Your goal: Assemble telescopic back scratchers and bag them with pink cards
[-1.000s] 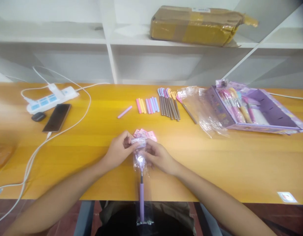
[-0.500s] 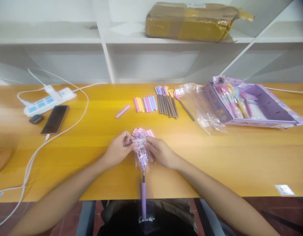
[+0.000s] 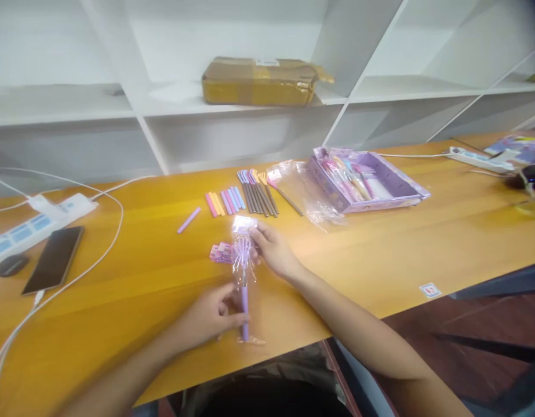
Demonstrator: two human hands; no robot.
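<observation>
A purple back scratcher [image 3: 245,301] lies inside a clear bag with a printed card [image 3: 244,225] at its top. My right hand [image 3: 273,249] pinches the bag's upper right edge beside the card. Around the purple handle, lower down, the thumb and fingers of my left hand [image 3: 226,313] are closing on the bag. Small pink cards [image 3: 221,252] lie left of the bag. Farther back are a lone purple tube [image 3: 189,220], several pink, yellow, purple and blue tubes [image 3: 226,201], and a row of scratchers with dark handles [image 3: 258,197].
A purple box [image 3: 380,179] of wrapped scratchers stands behind on the right, with clear bags [image 3: 317,202] beside it. On the left are a phone [image 3: 54,258], a power strip [image 3: 41,226] and white cables. A taped parcel [image 3: 258,84] sits on the shelf.
The view has turned right. The bagged scratcher has moved forward over the table, away from my body. My left hand has left the card end and gone down to the handle.
</observation>
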